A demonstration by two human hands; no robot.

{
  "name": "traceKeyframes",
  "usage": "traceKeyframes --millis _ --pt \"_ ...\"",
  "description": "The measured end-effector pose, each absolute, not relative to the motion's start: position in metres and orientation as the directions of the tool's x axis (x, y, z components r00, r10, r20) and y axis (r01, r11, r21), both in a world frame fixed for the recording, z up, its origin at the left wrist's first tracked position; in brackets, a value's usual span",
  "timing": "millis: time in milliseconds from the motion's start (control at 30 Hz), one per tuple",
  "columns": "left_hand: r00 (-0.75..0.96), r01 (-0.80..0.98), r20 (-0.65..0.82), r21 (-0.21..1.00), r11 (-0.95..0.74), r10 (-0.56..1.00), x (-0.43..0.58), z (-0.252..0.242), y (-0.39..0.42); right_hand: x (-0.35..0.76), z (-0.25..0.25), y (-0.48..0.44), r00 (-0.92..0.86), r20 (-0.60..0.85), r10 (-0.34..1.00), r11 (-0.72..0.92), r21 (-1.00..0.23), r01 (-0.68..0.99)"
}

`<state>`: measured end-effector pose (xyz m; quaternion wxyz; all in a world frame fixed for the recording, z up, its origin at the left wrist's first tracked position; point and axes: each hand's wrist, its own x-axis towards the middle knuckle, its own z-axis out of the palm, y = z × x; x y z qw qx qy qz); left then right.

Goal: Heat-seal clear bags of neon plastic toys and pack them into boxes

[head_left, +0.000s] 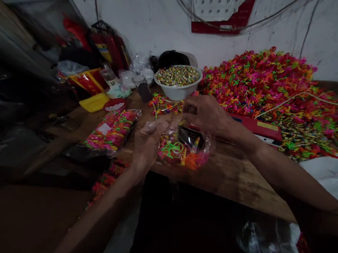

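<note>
A clear plastic bag [171, 149] with small bright green, orange, yellow and pink plastic pieces lies on the wooden table in front of me. A dark, ridged, shiny piece [191, 136] shows inside it. My left hand [148, 143] grips the bag's left edge, thumb and fingers pressed together. Above the bag's upper side is my right hand [206, 113], its fingers curled into a pinch; what sits between the fingertips is hidden. Just beyond both hands lie loose colourful pieces [159, 102].
Behind stands a white bowl [177, 91] full of small patterned pieces. A large heap of bright plastic pieces [265, 79] covers the right, with a red box [263, 130] before it. Filled packs [107, 132], a yellow scoop-like item [94, 102] and a red dish [115, 105] sit left.
</note>
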<state>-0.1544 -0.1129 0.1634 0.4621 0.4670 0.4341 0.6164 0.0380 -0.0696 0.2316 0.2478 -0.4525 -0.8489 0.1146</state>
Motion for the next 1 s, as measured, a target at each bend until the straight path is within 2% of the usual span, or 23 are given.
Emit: traceKeyframes --millis 67,167,233,300,367,400,500,567,633,667,700,767,833,867,933,1000 --pt "-0.171 -0.165 0.158 0.969 -0.187 0.972 -0.152 0.161 -0.112 0.053 0.236 -0.064 -0.446 0.238 0.863 0.506 -0.407 0.76" --pt "-0.233 -0.125 0.162 0.973 -0.195 0.959 -0.147 0.162 -0.111 0.079 0.254 -0.07 -0.431 0.157 0.889 0.459 -0.304 0.835" --pt "-0.267 -0.122 0.186 0.967 -0.225 0.946 -0.145 0.165 -0.109 0.095 0.272 -0.083 -0.392 0.272 0.879 0.452 -0.21 0.867" --pt "-0.286 -0.153 0.203 0.955 -0.253 0.937 -0.143 0.167 -0.107 0.108 0.287 -0.101 -0.324 0.462 0.826 0.427 -0.136 0.894" --pt "-0.302 -0.19 0.224 0.938 -0.289 0.927 -0.141 0.169 -0.105 0.116 0.293 -0.118 -0.296 0.559 0.775 0.454 -0.166 0.876" --pt "-0.299 -0.213 0.233 0.929 -0.303 0.925 -0.141 0.169 -0.104 0.118 0.291 -0.125 -0.329 0.532 0.78 0.505 -0.225 0.834" --pt "-0.281 -0.274 0.258 0.902 -0.335 0.924 -0.138 0.169 -0.103 0.115 0.271 -0.132 -0.581 0.31 0.753 0.658 -0.359 0.662" --pt "-0.283 -0.271 0.28 0.894 -0.356 0.917 -0.137 0.169 -0.103 0.107 0.254 -0.131 -0.692 0.223 0.687 0.723 -0.308 0.618" --pt "-0.304 -0.256 0.299 0.889 -0.379 0.905 -0.138 0.168 -0.103 0.101 0.246 -0.128 -0.703 0.243 0.669 0.744 -0.231 0.627" --pt "-0.313 -0.258 0.3 0.886 -0.385 0.901 -0.139 0.167 -0.102 0.099 0.246 -0.127 -0.693 0.268 0.669 0.744 -0.238 0.625" --pt "-0.323 -0.27 0.297 0.881 -0.388 0.899 -0.141 0.165 -0.101 0.099 0.248 -0.127 -0.678 0.297 0.673 0.74 -0.288 0.608" --pt "-0.339 -0.303 0.287 0.869 -0.392 0.896 -0.145 0.161 -0.099 0.103 0.257 -0.128 -0.584 0.372 0.721 0.686 -0.503 0.526" --pt "-0.352 -0.328 0.264 0.864 -0.383 0.898 -0.149 0.158 -0.097 0.113 0.265 -0.129 -0.402 0.438 0.804 0.58 -0.724 0.372" --pt "-0.354 -0.336 0.25 0.865 -0.372 0.901 -0.15 0.156 -0.096 0.118 0.265 -0.13 -0.279 0.455 0.846 0.528 -0.787 0.319" --pt "-0.36 -0.343 0.233 0.868 -0.36 0.904 -0.152 0.154 -0.095 0.126 0.256 -0.135 -0.095 0.469 0.878 0.475 -0.829 0.296" --pt "-0.366 -0.332 0.225 0.875 -0.353 0.903 -0.153 0.155 -0.096 0.127 0.234 -0.145 -0.076 0.453 0.888 0.452 -0.832 0.321"
